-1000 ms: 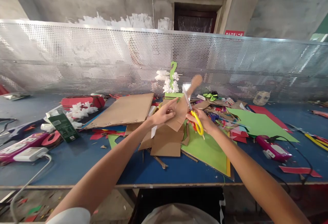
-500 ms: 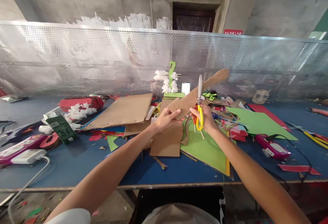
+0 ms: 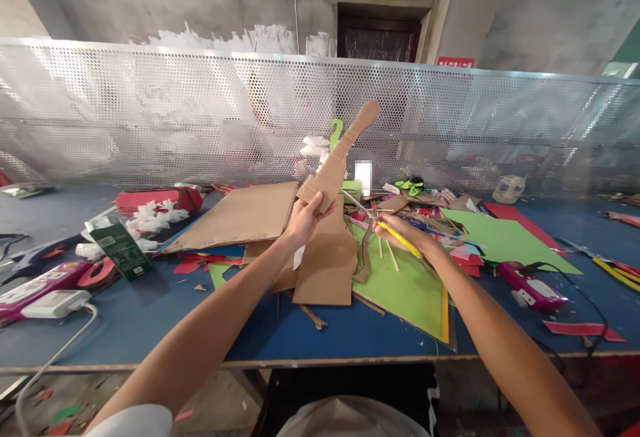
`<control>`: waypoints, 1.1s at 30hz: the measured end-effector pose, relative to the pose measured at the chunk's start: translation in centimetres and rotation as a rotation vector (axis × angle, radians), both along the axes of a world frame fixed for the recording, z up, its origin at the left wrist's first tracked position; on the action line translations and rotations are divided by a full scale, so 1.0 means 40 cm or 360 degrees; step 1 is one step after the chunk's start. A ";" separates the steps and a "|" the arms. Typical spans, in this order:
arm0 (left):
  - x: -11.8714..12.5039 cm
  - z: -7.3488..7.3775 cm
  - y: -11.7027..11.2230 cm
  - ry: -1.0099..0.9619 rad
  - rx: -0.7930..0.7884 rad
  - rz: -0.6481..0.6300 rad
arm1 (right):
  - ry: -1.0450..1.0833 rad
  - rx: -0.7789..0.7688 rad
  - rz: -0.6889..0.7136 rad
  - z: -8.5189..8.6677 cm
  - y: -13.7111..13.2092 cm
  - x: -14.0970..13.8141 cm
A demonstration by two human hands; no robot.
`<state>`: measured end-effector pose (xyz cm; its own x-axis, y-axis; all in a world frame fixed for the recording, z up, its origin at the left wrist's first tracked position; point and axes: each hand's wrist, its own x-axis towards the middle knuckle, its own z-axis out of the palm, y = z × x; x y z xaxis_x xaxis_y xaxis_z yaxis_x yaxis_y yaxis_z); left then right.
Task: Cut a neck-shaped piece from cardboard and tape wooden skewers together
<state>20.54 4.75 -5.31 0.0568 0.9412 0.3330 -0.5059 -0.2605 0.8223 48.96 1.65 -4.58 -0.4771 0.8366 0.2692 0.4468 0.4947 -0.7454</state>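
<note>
My left hand [image 3: 305, 218] pinches the wide lower end of a long cardboard cutout [image 3: 334, 169], which tilts up to the right and ends in a rounded tip. My right hand [image 3: 400, 231] grips yellow-handled scissors [image 3: 407, 242]. Their blades point up and left, with the tip close to the cutout's lower right edge; I cannot tell whether they touch. Below the hands lie a piece of brown cardboard [image 3: 325, 270] and a green sheet [image 3: 400, 300]. Behind the cutout, partly hidden, stands a green hook-shaped piece [image 3: 336, 133] with white paper flowers [image 3: 315, 147].
A large cardboard sheet [image 3: 240, 217] lies at the left, near a dark green box [image 3: 123, 250] and a purple power strip [image 3: 45, 293]. Right are a light green sheet [image 3: 510, 237], a purple socket block [image 3: 533, 287] and paper scraps. A perforated metal screen [image 3: 200, 117] borders the table's back.
The cutout has swung more upright and moved left with my left hand. My right hand has turned the scissors from pointing up to pointing left, apart from the left hand.
</note>
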 end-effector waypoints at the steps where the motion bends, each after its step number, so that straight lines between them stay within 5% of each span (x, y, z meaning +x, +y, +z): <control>1: 0.005 -0.002 -0.003 0.0000 0.0017 -0.0052 | -0.0025 0.0020 0.0027 0.002 -0.005 -0.005; 9: 0.032 0.006 -0.030 -0.0012 0.0008 -0.0132 | -0.0059 -0.0055 0.0050 0.038 -0.056 -0.037; 33: 0.012 0.016 -0.031 0.0094 0.0095 -0.0140 | -0.0110 0.0005 -0.0048 0.042 -0.068 -0.046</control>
